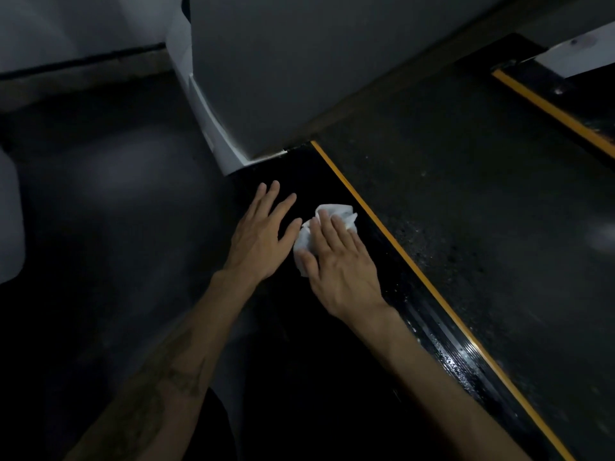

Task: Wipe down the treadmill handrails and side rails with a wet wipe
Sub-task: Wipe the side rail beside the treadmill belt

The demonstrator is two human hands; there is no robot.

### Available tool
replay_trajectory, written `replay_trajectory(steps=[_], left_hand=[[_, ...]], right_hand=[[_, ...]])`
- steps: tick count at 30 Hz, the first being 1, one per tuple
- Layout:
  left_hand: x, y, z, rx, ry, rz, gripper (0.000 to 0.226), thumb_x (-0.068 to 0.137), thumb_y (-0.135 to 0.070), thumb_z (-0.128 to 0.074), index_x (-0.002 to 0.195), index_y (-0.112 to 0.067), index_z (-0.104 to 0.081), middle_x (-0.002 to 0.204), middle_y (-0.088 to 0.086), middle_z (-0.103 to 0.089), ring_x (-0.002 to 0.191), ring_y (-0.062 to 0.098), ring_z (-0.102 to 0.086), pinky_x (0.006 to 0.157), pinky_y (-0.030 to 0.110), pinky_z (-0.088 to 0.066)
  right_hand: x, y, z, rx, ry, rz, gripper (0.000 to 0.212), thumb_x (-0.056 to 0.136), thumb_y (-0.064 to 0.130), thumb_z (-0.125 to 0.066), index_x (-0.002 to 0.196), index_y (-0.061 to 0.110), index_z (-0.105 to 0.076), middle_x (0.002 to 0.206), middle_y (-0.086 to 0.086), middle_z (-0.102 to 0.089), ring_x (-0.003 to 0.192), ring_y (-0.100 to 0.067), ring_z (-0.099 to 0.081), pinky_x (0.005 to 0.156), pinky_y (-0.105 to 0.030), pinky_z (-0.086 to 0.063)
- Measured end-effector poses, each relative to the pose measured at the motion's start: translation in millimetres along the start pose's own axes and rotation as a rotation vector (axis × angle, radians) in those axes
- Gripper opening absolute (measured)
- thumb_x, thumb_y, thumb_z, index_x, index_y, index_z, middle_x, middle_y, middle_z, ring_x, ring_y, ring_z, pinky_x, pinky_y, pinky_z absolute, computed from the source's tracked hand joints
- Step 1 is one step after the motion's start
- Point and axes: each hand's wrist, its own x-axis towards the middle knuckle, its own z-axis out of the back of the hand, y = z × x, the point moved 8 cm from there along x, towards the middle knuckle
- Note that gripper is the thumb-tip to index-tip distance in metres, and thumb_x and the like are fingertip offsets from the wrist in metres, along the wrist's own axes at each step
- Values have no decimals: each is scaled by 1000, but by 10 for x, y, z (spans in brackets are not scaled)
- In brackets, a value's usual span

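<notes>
A crumpled white wet wipe (336, 212) lies on the treadmill's black left side rail (416, 304), which has a yellow stripe along its inner edge. My right hand (339, 264) presses flat on the wipe with straight fingers. My left hand (263, 234) rests flat on the rail just left of the wipe, fingers spread, its thumb touching the wipe's edge. The rail looks wet and shiny nearer to me.
The dark running belt (482, 201) stretches to the right of the rail, with the far side rail (552, 111) and its yellow stripe beyond. The grey motor cover (266, 78) rises ahead. Dark floor (100, 211) lies to the left.
</notes>
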Motion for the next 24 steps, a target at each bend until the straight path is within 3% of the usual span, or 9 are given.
replay_trajectory(steps=[3, 7, 12, 18, 22, 24], left_hand=[[2, -8, -10, 12, -2, -9, 56, 107, -46, -42, 159, -27, -33, 172, -2, -8, 158, 14, 4, 123, 45, -22], [0, -15, -21, 3, -3, -3, 56, 107, -46, -41, 159, -28, -32, 172, -3, -7, 158, 13, 6, 124, 44, -20], [5, -16, -22, -4, -11, -4, 56, 106, -45, -43, 159, -26, -35, 172, -2, -10, 158, 15, 4, 124, 42, -20], [6, -16, -31, 0, -9, 6, 56, 106, -46, -41, 159, -28, -33, 172, -4, -8, 158, 13, 5, 124, 42, -19], [13, -13, -30, -2, -15, 8, 56, 107, -46, -41, 159, -27, -34, 172, -4, -9, 158, 13, 5, 125, 43, -21], [8, -9, -26, 6, -3, 9, 56, 106, -46, -41, 159, -28, -33, 172, -3, -8, 158, 13, 5, 125, 43, -20]], right_hand=[[3, -120, 26, -20, -11, -43, 73, 101, 52, 0, 163, 13, -2, 170, -4, 9, 157, -16, 11, 127, -34, 7], [-179, -11, -49, -12, -1, -67, 82, 95, 56, 10, 162, 9, 3, 169, -9, 13, 157, -22, 13, 124, -34, 11], [24, -112, 15, -24, -28, -23, 82, 93, 53, 11, 163, 13, -4, 171, -4, 5, 157, -18, 8, 128, -36, 4], [-194, -44, -41, -36, 6, -91, 84, 92, 57, 15, 160, 10, 7, 167, -10, 16, 156, -24, 14, 127, -37, 7], [29, -124, 27, -45, -21, -23, 69, 103, 51, 1, 164, 17, -1, 171, -3, 9, 156, -17, 12, 123, -32, 11], [15, -184, 33, -52, -31, -53, 73, 102, 52, 4, 164, 15, -2, 171, -4, 7, 157, -18, 11, 124, -33, 9]])
